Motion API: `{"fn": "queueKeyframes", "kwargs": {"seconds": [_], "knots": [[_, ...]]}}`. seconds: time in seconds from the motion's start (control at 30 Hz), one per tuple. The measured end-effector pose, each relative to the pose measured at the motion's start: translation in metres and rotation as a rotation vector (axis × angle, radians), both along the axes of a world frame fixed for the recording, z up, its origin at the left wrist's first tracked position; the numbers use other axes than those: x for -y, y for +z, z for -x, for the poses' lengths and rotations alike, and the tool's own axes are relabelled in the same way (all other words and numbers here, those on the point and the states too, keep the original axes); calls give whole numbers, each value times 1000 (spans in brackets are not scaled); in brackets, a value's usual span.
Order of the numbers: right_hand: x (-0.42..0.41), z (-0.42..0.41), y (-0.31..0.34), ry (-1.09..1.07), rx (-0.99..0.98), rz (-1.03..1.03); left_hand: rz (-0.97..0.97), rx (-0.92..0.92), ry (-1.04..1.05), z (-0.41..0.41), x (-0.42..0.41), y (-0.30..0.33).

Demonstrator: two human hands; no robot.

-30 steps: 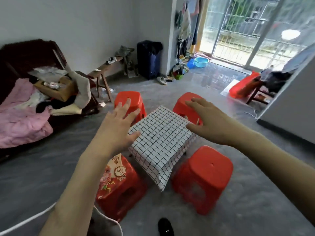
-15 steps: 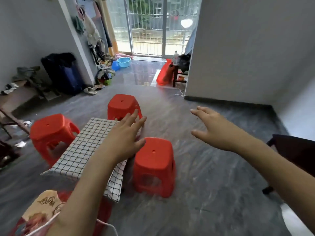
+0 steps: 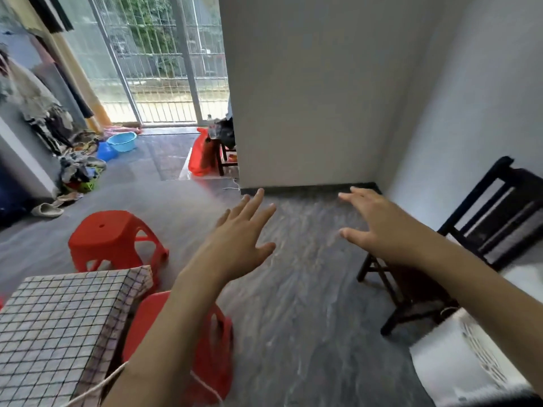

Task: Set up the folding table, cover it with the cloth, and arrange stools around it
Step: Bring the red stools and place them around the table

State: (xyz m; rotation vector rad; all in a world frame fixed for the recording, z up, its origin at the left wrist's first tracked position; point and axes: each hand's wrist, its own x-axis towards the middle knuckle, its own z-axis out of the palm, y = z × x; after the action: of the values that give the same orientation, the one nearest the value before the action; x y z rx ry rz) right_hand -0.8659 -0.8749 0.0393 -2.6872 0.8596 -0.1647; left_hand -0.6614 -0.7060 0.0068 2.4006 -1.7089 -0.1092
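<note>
Folding counter [image 3: 58, 318], low and square, is standing at the lower left under a white cloth with a black grid [image 3: 53, 333] that is draping over its edges. One red plastic stool [image 3: 111, 239] is sitting just beyond its far corner, and a second red plastic stool [image 3: 211, 345] is standing just beside its right edge, partly behind the left forearm. Left hand [image 3: 238, 242] and right hand [image 3: 379, 227] are hovering over the grey floor [image 3: 308, 318], each grip spread and holding nothing. Setup and covering are looking done; the stool arranging is seemingly closing out. Any next move is calling for fetching or nudging a stool, if one is missing.
</note>
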Motion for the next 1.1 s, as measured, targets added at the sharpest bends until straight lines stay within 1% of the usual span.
{"fn": "queueKeyframes", "kwargs": {"seconds": [0.2,0.4,0.57,0.8,0.93,1.1], "knots": [[63,-4,0,6,45,-11,-9,14,2,-4,71,1],[116,-45,-9,11,43,-14,12,27,-8,-39,138,-5],[179,-113,-3,21,68,6,83,12,-26,-93,211,-7],[283,-223,19,26,104,36,166,51,57,-200,320,13],[328,-273,22,44,99,41,174,67,79,-247,353,24],[376,-347,17,120,70,21,175,106,143,-308,376,16]]}}
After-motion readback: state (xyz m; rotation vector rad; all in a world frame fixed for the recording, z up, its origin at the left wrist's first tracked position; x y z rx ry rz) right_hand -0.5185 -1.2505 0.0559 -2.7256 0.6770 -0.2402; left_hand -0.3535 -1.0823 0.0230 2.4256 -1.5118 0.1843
